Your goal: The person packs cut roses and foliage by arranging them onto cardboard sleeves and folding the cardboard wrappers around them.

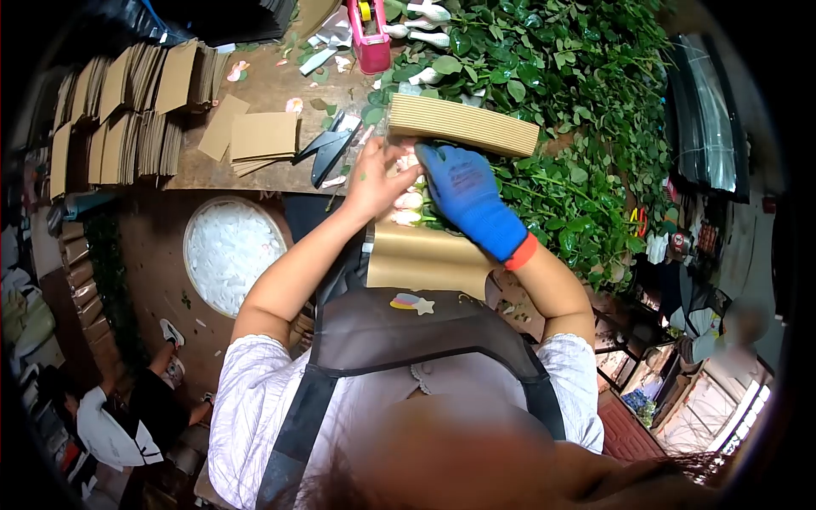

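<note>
Lying between half-curled left fingers (379, 156) and bent right fingers (435, 165), pale blooms (409, 201) show, grip unclear.

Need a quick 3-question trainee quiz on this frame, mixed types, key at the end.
1. Which hand wears the blue glove?
2. True or false: the pink tape dispenser is on the tabletop, out of both hands.
3. Pale flowers show: a) in the round tub, b) between the left hand and the glove, c) on top of the cardboard stacks.

Key: 1. The right hand. 2. True. 3. b
</note>
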